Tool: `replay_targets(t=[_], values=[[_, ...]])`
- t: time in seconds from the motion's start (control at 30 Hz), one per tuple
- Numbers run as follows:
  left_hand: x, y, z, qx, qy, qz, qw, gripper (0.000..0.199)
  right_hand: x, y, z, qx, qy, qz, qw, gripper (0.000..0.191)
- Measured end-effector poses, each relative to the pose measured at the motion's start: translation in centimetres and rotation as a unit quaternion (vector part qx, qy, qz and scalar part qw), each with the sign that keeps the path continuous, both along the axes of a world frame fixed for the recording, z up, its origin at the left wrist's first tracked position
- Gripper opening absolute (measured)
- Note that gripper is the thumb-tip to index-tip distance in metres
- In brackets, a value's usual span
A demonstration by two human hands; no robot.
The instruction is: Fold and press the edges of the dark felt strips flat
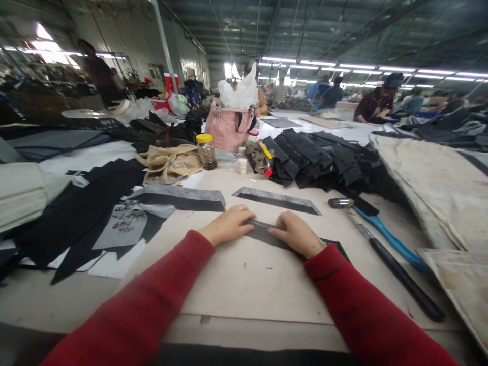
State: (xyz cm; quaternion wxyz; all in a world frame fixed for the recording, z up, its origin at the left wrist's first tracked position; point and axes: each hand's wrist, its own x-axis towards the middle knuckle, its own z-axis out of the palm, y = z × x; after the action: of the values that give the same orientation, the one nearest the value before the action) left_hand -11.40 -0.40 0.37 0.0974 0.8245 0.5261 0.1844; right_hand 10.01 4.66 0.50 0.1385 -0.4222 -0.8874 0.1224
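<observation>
Strip is on the bench, right in front of the person, under both hands. Long axis goes mostly side to side, with the right end angled a bit closer to the body. Left hand is on the left end, right hand is further along, so there's a short stretch showing between them. Left is the nearer one to that left tip, for what it's worth.

As for the grip, fingers on both hands are bent and down on the strip, not spread wide. Can't tell if either is actually pinching it or just pressing. There's a dark corner past the right wrist, no idea if it's the same piece. Two grey-edged pieces lie just beyond the hands, hammer off to the right.
</observation>
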Motion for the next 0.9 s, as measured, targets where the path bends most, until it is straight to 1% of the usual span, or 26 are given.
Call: replay_targets(t=[0.1,0.2,0.27,0.37,0.47,0.63,0.8,0.9], values=[[-0.2,0.0,-0.2,-0.017,-0.046,0.003,0.999,0.028,-0.2,0.0,0.1,-0.039,0.023,-0.007,0.999,0.022],[-0.3,0.1,-0.1,-0.034,-0.091,0.008,0.995,0.026,-0.3,-0.4,0.6,-0.056,0.051,0.009,0.997,0.019],[-0.5,0.2,0.0,-0.047,-0.123,0.02,0.991,0.025,-0.3,-0.5,0.9,-0.044,0.067,0.03,0.996,0.018],[-0.7,0.2,0.2,-0.074,-0.167,0.048,0.982,0.038,-0.2,-0.5,1.2,-0.013,0.075,0.062,0.995,0.015],[-0.7,0.1,0.5,-0.096,-0.183,0.053,0.977,0.04,-0.1,-0.3,1.4,0.012,0.065,0.086,0.994,0.013],[-0.8,-0.2,1.1,-0.104,-0.159,0.035,0.981,0.033,0.0,-0.2,1.5,0.034,0.047,0.117,0.991,0.014],[-0.8,-0.3,1.2,-0.085,-0.08,-0.006,0.993,0.028,0.1,-0.4,1.6,0.052,0.04,0.126,0.99,0.014],[-0.6,-0.3,1.1,-0.058,-0.033,-0.02,0.998,0.024,0.1,-0.4,1.7,0.054,0.042,0.12,0.99,0.015]])
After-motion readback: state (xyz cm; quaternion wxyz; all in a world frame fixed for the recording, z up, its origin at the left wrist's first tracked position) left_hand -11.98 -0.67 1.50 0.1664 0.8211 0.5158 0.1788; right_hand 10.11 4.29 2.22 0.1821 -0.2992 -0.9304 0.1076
